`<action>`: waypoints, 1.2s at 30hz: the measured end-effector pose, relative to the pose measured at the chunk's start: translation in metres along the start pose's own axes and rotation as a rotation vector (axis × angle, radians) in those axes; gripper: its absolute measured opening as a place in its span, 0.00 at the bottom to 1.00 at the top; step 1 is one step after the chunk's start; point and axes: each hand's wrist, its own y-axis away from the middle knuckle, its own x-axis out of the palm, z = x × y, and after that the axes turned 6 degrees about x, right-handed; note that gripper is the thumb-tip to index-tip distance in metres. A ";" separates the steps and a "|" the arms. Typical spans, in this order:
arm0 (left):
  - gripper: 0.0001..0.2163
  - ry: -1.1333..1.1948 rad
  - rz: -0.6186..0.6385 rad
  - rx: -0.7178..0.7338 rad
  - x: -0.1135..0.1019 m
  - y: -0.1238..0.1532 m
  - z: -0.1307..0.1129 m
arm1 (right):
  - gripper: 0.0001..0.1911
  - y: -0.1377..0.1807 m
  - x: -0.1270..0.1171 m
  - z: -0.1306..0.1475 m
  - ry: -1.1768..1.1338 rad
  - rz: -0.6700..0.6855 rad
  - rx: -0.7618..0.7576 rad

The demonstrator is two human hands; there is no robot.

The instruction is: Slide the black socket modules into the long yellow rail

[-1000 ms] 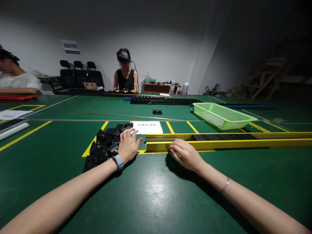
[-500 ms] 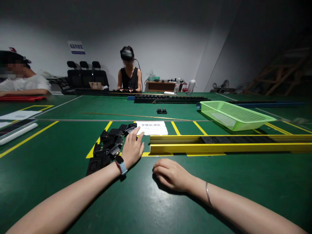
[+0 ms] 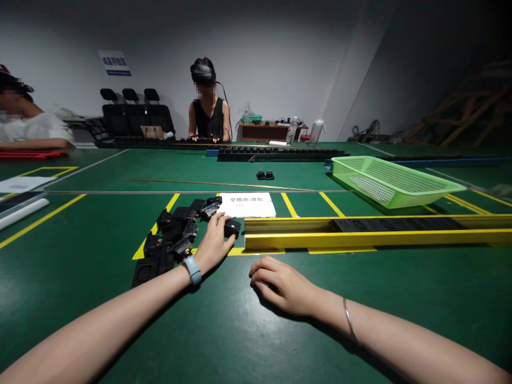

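Observation:
My left hand, with a pale blue wristband, grips a black socket module between thumb and fingers. It holds the module just left of the open end of a yellow channel rail. Several similar black modules lie in a heap to the left of that hand, some with metal pins showing. Inside the rail, further right, sits a row of black socket modules. My right hand rests on the green tabletop in front of the rail, fingers curled in and nothing visible in them.
A white paper label lies behind the left hand. Beyond the rail stand a green plastic basket and two small black parts. A thin rod lies across the table. Two other people sit at the far side and far left.
My left hand has closed on a black module, brought from the heap side to near the rail's left end. My right hand has stayed in place. The view has shifted slightly.

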 end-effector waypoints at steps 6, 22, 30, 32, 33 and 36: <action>0.21 -0.101 0.017 -0.089 0.001 -0.001 0.005 | 0.08 0.000 0.001 -0.001 -0.008 0.001 0.011; 0.21 0.067 0.004 -0.155 -0.006 -0.005 -0.004 | 0.08 0.000 0.001 -0.001 -0.008 -0.005 0.010; 0.28 0.073 0.088 -0.104 -0.004 -0.002 -0.003 | 0.08 0.000 0.000 0.001 -0.002 -0.010 0.006; 0.30 0.073 0.102 -0.116 -0.004 -0.002 -0.003 | 0.08 0.000 0.000 0.000 -0.001 -0.010 0.007; 0.30 0.076 0.111 -0.121 -0.004 -0.003 -0.003 | 0.08 0.000 0.000 0.000 -0.001 -0.010 0.008; 0.29 0.096 0.119 -0.131 -0.005 -0.004 -0.003 | 0.08 0.000 0.001 -0.001 -0.003 -0.005 0.006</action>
